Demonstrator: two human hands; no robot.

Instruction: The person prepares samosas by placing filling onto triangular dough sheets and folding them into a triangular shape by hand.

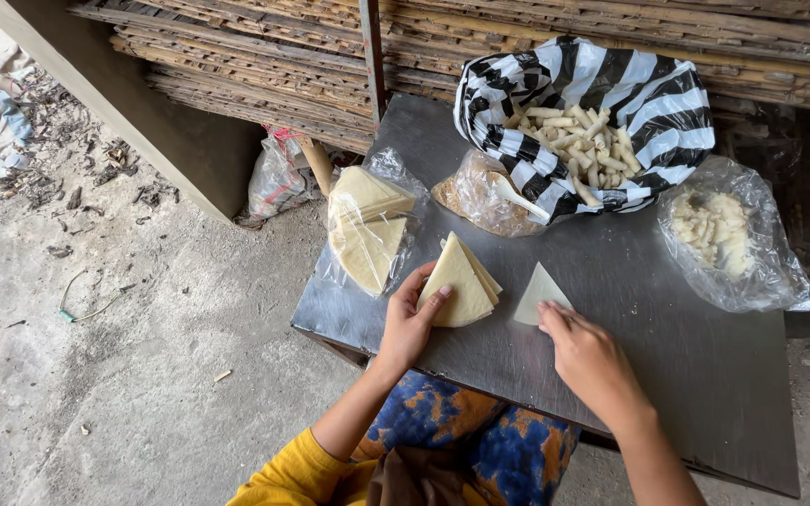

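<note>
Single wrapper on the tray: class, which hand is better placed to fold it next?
Probably the right hand: its fingertips already rest on the single wrapper, while the left hand is busy gripping the wrapper stack.

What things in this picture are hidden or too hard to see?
All in the head view:
- The right hand covers the near corner of the single wrapper; its fingertips are hidden.
- The stack of wrappers: the count cannot be told, the top sheet hides the rest.
- The clear bag: the crinkled plastic blurs the pale lumps inside.
- The spoon: its bowl sits under plastic.
- The metal table: its legs are out of sight beneath.
</note>
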